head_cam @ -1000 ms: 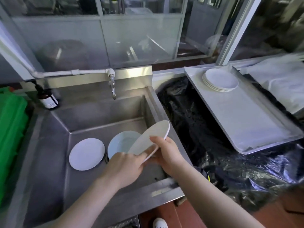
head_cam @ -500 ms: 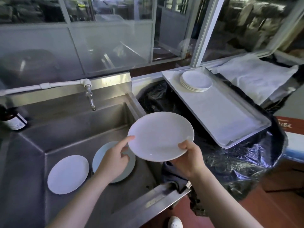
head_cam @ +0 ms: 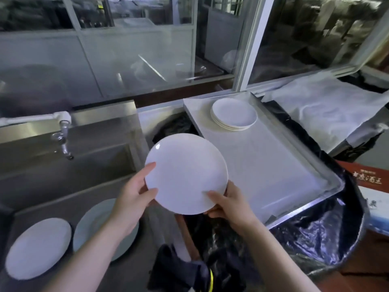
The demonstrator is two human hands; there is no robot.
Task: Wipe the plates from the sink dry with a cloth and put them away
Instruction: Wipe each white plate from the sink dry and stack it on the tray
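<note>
Both hands hold one white plate (head_cam: 186, 173) face up in the air, above the gap between the sink (head_cam: 101, 182) and the tray (head_cam: 267, 165); the left hand (head_cam: 134, 191) grips its left rim, thumb on top; the right hand (head_cam: 229, 202) pinches its near rim, thumb on top. Two more plates (head_cam: 37, 247) lie side by side in the sink, under the left forearm; a stack (head_cam: 233, 113) sits at the far end of the tray; a dark cloth (head_cam: 179, 268) lies at the sink's near edge.
</note>
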